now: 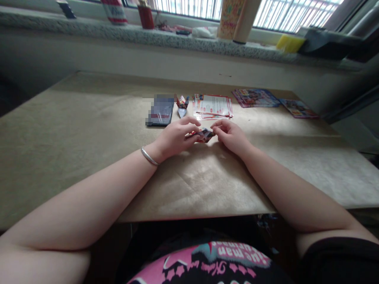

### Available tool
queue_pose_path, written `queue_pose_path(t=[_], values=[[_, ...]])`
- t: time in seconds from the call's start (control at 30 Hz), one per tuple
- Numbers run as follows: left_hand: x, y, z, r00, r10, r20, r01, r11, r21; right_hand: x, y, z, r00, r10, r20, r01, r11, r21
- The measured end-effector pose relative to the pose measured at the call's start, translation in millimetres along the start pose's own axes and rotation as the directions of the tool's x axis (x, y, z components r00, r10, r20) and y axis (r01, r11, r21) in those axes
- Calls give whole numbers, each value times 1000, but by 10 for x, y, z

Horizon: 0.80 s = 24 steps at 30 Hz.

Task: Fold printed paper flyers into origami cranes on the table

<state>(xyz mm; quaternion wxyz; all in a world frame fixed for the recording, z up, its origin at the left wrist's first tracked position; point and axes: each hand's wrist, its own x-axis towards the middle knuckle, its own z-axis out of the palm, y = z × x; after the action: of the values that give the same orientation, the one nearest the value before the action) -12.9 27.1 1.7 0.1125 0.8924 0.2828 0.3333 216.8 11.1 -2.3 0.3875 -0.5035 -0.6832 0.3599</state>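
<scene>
From here, lettering (229, 252) on the shirt (189, 272) appears to include "man"; print (212, 105) on the white sheet (217, 101) is illegible.

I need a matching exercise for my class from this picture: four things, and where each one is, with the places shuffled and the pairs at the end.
Things
1. bracelet
2. folded paper nearest the person
3. red container
4. white sheets

Places
A. on the windowsill
B. at the fingers of the left hand and right hand
C. on the table, beyond both hands
D. around the left wrist

Right pairs: 1-D, 2-B, 3-A, 4-C
</scene>
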Motion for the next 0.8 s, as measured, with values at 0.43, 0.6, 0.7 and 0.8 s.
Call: queue_pose_path(t=[0.43,0.6,0.7,0.8], values=[[79,-58,86,987,-159,-10,157,957,244,49,11,94,956,-293,22,262,817,-514],[89,-66,98,990,-130,57,108,949,295,75,62,99,946,-313,81,300,756,-582],[91,-61,87,991,-93,93,56,937,343,67,32,111,937,-317,145,337,718,-609],[94,-37,73,988,-77,136,20,924,381,53,-12,118,936,-296,189,345,677,-650]])
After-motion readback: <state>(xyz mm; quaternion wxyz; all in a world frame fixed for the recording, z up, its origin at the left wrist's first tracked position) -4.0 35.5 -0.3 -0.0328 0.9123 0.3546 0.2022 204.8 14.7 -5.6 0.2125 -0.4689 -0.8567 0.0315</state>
